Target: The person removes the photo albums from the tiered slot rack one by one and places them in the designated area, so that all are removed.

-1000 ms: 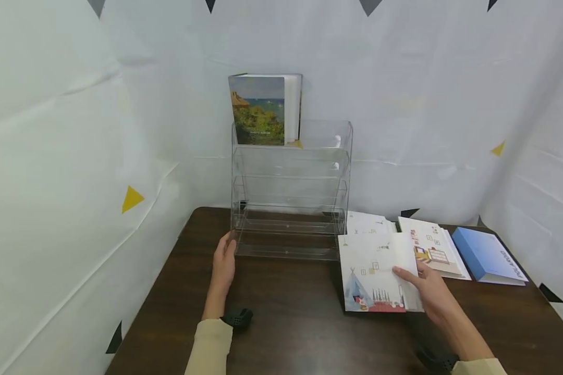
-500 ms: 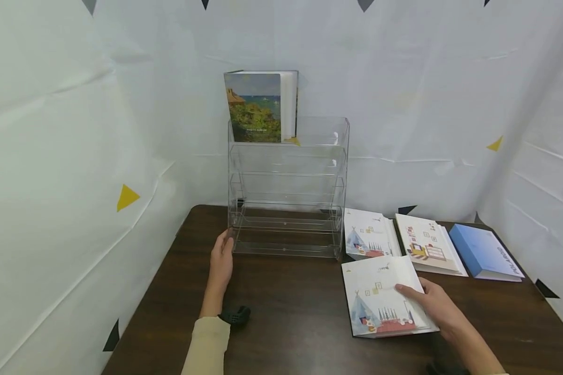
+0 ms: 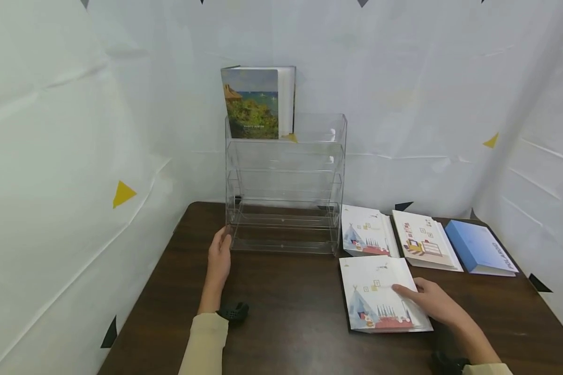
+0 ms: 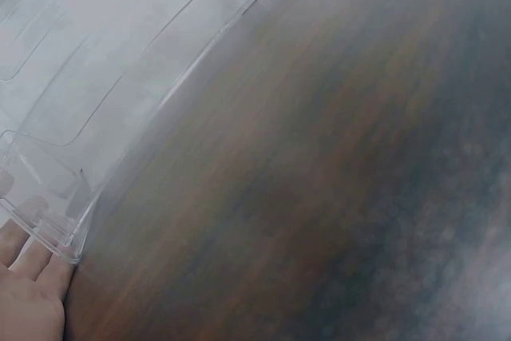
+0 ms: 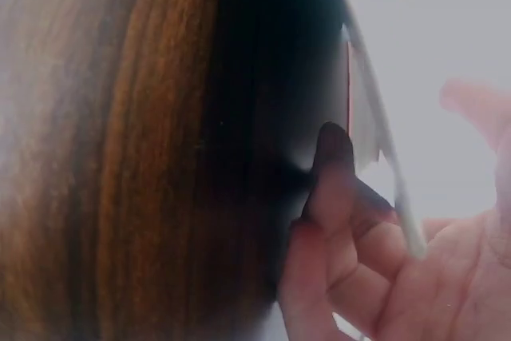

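Note:
In the head view my right hand (image 3: 433, 302) holds a white photo album (image 3: 370, 286) with a blue tent drawing by its right edge, thumb on the cover. The right wrist view shows the fingers (image 5: 331, 197) curled beneath the album, close over the table. My left hand (image 3: 219, 255) rests at the lower left side of a clear acrylic tiered rack (image 3: 283, 245). Its fingers (image 4: 32, 261) lie straight against the side panel in the left wrist view. A photo album with a seaside painting (image 3: 253, 104) stands in the rack's top tier, on the left.
Right of the rack lie another white tent album (image 3: 366, 232), a white album with a yellow vehicle drawing (image 3: 424, 239) and a blue album (image 3: 480, 247). They sit along the back of the dark wooden table (image 3: 281, 307). White sheeting (image 3: 403, 78) hangs behind and at both sides.
My right hand has brought the white album toward the table's front, uncovering the similar album behind it. In the last half second it shifts slightly left. My left hand stays at the rack.

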### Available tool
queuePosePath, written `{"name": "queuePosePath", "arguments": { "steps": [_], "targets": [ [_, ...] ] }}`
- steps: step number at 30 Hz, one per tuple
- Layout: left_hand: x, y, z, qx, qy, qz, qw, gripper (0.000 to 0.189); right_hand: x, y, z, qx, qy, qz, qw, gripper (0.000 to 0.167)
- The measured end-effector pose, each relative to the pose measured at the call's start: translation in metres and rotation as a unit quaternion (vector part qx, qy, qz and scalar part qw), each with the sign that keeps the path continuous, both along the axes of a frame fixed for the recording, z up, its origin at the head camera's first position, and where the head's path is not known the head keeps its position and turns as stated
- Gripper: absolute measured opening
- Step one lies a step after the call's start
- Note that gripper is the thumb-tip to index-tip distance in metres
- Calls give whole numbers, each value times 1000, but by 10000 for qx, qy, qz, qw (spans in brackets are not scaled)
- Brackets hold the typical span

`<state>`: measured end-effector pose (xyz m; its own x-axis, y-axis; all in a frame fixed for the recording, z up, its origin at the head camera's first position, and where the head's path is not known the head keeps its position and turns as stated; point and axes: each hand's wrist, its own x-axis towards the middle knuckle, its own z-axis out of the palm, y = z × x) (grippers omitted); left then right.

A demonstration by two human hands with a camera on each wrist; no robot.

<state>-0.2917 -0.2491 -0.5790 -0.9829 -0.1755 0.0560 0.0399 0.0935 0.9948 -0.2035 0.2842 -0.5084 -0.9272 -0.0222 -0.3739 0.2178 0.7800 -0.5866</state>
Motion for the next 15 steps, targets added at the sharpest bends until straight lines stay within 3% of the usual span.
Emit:
{"name": "queuePosePath", "arguments": {
  "steps": [8,15],
  "targets": [
    [0,-1,1,-28,-57,7,10000,57,-2,-1,1,546,-28,217,9983,83],
    [0,0,0,-35,-75,41,10000,56,-1,4,20,1127,-160,399,9927,87]
  ]
}}
